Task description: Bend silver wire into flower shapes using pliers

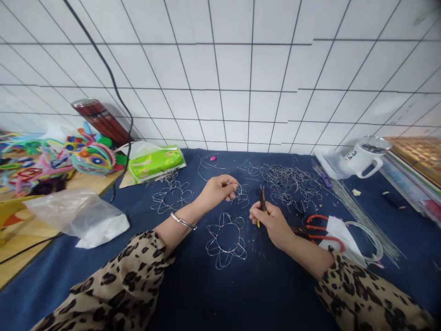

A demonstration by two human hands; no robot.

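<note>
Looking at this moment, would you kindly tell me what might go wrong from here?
Loose ends in the wire heap might catch or prick the right hand, which holds the pliers close by. The wire flower lies between the forearms, so a dropped tool could bend its thin loops. The scissors lie right by the right forearm, which might knock them.

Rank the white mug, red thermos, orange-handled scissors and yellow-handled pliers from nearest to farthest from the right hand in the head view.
From the right hand:
1. Yellow-handled pliers: held in it.
2. Orange-handled scissors: just to its right.
3. White mug: farther right and back.
4. Red thermos: far left, at the back.
</note>
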